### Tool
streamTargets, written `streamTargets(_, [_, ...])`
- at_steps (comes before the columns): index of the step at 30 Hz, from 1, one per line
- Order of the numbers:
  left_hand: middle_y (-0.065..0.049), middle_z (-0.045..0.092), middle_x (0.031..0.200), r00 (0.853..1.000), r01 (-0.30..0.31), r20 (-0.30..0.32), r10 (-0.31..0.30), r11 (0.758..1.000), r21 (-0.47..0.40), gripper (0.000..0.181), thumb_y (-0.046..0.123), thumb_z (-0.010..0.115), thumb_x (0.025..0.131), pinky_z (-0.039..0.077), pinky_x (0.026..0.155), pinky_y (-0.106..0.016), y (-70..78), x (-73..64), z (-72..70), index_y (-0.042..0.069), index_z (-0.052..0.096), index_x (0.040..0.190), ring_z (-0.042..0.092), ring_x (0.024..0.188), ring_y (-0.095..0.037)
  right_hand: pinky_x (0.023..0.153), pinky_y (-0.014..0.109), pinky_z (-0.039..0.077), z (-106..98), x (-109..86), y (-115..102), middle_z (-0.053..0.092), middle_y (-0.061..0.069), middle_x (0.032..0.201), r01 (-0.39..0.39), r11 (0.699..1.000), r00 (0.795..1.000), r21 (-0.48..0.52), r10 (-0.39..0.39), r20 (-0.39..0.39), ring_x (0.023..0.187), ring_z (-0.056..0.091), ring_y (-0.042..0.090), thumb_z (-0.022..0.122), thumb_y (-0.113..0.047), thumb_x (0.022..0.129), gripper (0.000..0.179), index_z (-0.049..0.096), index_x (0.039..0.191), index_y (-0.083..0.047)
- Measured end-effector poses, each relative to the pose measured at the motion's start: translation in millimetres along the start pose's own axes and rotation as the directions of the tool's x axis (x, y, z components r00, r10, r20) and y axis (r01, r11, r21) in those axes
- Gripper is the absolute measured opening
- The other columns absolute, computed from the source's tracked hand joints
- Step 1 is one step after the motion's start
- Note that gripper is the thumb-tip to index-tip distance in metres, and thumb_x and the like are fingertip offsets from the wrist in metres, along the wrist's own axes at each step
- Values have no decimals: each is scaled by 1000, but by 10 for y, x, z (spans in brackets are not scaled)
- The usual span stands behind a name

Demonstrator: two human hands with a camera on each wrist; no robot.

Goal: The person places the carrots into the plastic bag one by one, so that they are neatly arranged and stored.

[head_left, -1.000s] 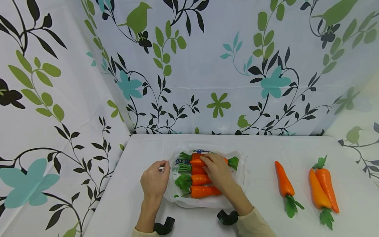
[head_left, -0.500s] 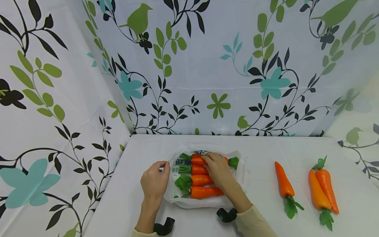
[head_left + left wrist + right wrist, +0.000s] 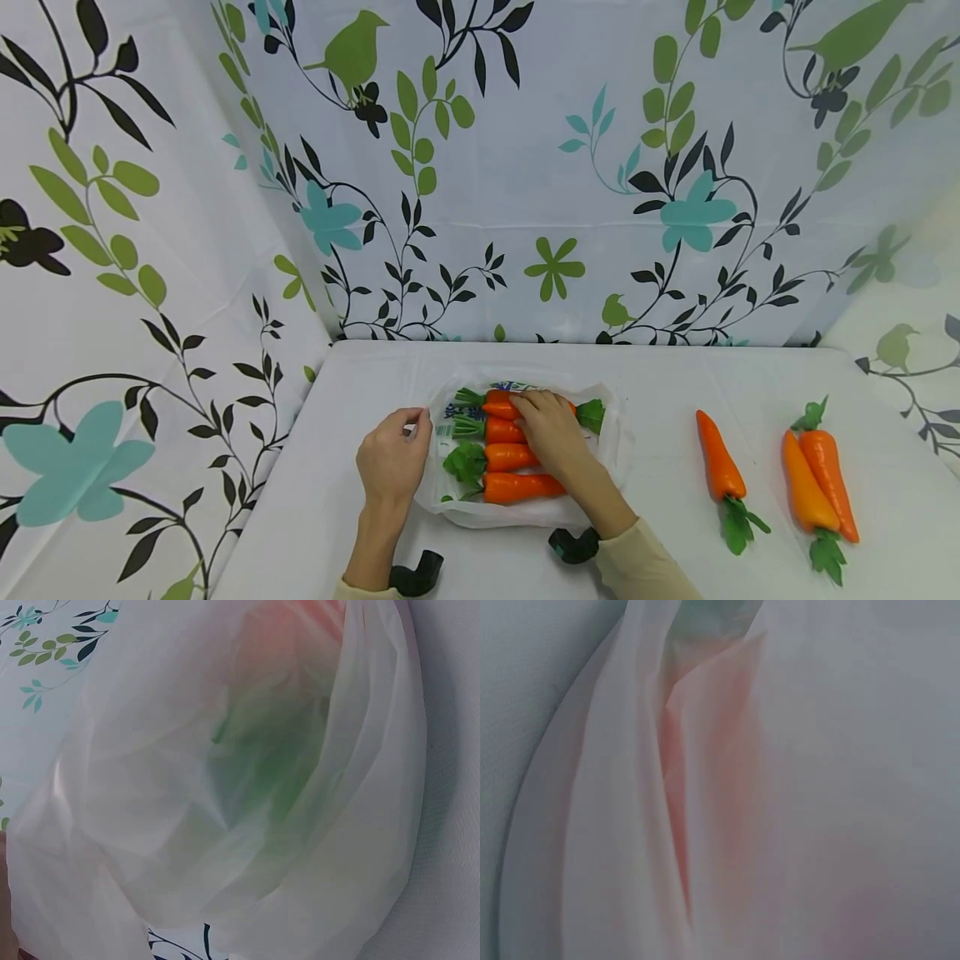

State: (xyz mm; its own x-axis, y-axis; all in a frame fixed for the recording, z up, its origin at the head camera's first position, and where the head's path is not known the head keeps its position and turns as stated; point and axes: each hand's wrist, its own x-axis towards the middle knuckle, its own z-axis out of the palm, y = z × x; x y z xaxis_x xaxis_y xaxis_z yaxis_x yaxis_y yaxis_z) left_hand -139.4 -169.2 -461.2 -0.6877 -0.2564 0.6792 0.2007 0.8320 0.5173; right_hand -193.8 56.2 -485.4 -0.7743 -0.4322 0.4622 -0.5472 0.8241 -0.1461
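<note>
A white, thin plastic bag (image 3: 517, 517) with blue print lies spread open on the table, its rim standing up around several orange toy carrots. Four-finger reach aside, my left hand (image 3: 392, 457) pinches the bag's left edge between thumb and fingers. Inside the bag, my right hand (image 3: 555, 429) curls its fingers over a carrot whose leafy top (image 3: 591, 415) points right; the hand hides most of its body. Other carrots, like the front carrot (image 3: 521, 488), have their green tops to the left. Both wrist views are filled by the bag's film (image 3: 172, 847), with orange and green showing through.
To the right on the white table (image 3: 652, 483) lies a single orange carrot (image 3: 722, 457). Farther right, a yellow-orange carrot (image 3: 806, 483) lies against another orange carrot (image 3: 831, 475). A patterned curtain (image 3: 487, 167) hangs behind the table and along the left.
The pointed carrot tip that showed left of my right hand has gone from sight, and that hand has shifted very slightly. My left hand stays at the bag's edge.
</note>
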Motion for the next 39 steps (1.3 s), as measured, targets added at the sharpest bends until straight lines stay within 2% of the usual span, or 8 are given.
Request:
streamTargets(16, [-4,74,76,1000,23,11,-23,1000,17,13,20,69,81,51,50,-33,11,2,-1,8,75,81,65,56,-15,98,44,46,-116,-42,-49,64,5,117,27,999,999,45,-25,-43,109,58,24,70,-16,83,36,64,118,-10])
streamTargets(39, [-6,74,77,1000,-5,3,5,1000,6,13,19,69,81,52,51,-34,2,-1,-3,7,74,81,65,56,-18,98,42,46,-461,-144,-164,63,5,118,53,996,989,68,-43,-139,111,57,24,69,-20,83,38,63,118,-9])
